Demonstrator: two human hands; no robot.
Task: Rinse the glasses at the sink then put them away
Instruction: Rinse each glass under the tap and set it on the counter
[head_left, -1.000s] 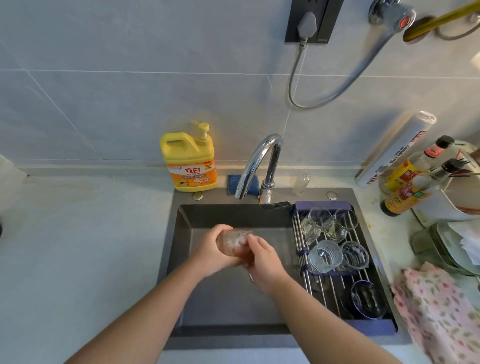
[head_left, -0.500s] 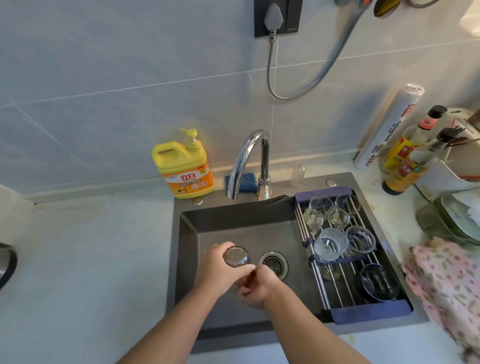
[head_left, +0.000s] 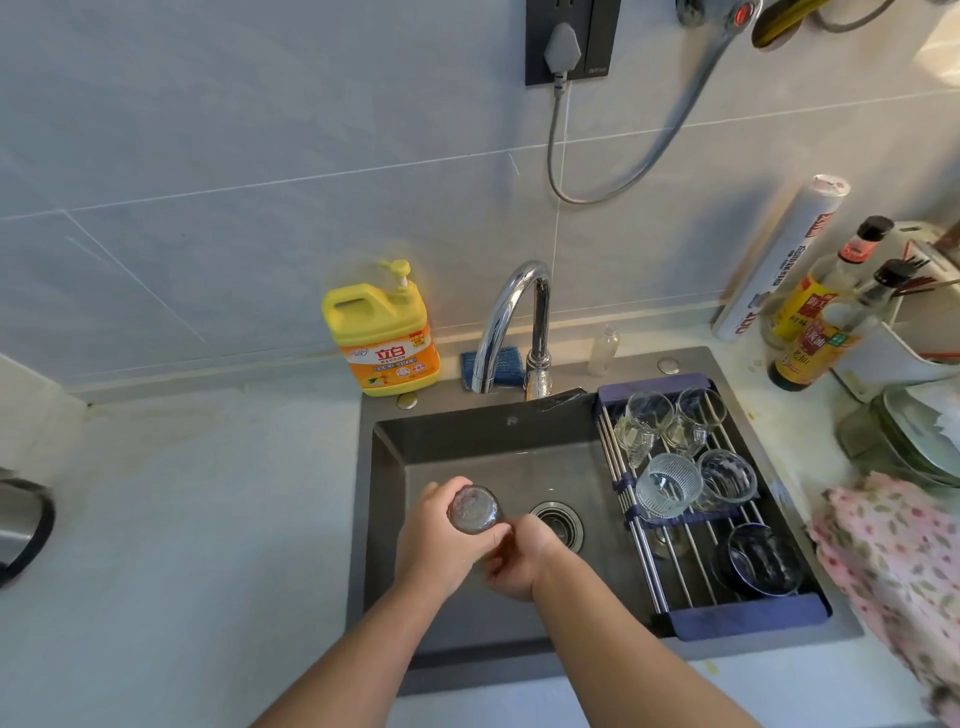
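1 glass (head_left: 474, 510) in left grip (head_left: 440, 545) (curled)

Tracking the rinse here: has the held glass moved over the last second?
Yes. The glass has moved toward the person, away from the faucet spout; the drain, covered before, now shows right of it.

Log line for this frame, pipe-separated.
phase: rinse | left hand grips glass over sink | right hand holds its lower end | faucet: no stream visible | rack: other glasses
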